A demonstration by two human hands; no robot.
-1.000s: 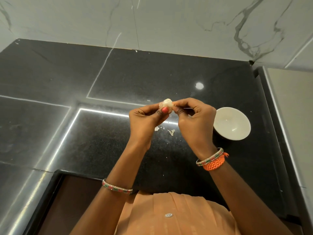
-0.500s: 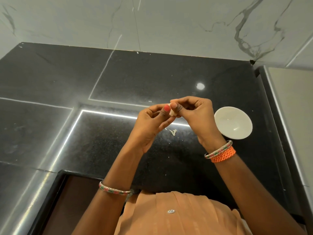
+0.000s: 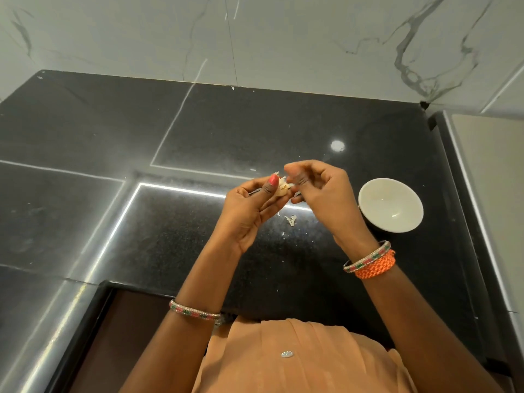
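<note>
Compared with half a second ago: slight parting at the thumbs, more of the small pale papery-skinned garlic clove (image 3: 281,190) exposed. No shift noted in the round white ceramic bowl (image 3: 390,194).

Location of garlic clove: held in the air, left of the bowl and well apart from it, above the polished black granite counter (image 3: 198,123).

Left hand (image 3: 249,211): pinching the clove between red-nailed thumb and curled fingers.

Right hand (image 3: 320,194), between clove and bowl: pinching at the clove's top with thumb and forefinger, remaining fingers loosely curled. Probably gripping a wisp of skin; too small to confirm.

Step in hand, as judged: peeling skin off the clove, partway through. Evidence: pale skin scraps (image 3: 291,219) lying on the counter left of the bowl, beneath the hands. Bowl apparently empty.

Next move, as judged: pull the loosened skin off toward the bowl side while keeping the clove steady in the left pinch, then rotate to reach whatever skin remains. Calls for a light, firm grip; likely slippery once bare.

Hidden or unclear: most of the clove behind the left thumb; amount of skin left not determinable; right fingertips' contact point masked by the thumb. Both forearms cut off at the lower frame edge. Grey ledge right of the bowl cut off by the frame.
</note>
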